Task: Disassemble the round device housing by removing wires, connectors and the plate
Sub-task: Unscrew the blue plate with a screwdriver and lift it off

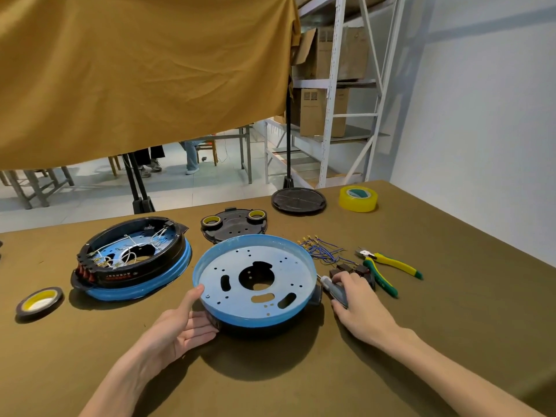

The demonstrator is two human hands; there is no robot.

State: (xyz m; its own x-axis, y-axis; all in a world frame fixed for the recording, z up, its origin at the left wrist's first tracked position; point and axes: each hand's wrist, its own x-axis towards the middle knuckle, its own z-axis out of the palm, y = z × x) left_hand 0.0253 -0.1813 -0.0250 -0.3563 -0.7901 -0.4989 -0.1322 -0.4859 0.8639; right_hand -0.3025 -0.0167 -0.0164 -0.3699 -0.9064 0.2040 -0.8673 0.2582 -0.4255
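A round blue-rimmed housing [210, 257] sits in the middle of the table, its bare perforated metal plate [288, 269] facing up with no wires on it. My left hand [183, 323] cups its near-left side, thumb on the rim, fingers under the edge. My right hand [358, 305] lies just right of the housing, curled round a grey screwdriver [334, 288]. A bundle of blue wires with connectors [322, 251] and small black switches [352, 269] lie loose behind that hand. A second housing [135, 257], still full of white wires, stands to the left.
Yellow-green pliers [388, 266] lie at the right. A black cover with two tape rolls [234, 224], a black round lid [298, 200] and a yellow tape roll [358, 198] sit at the back. Another tape roll [39, 300] lies at the left.
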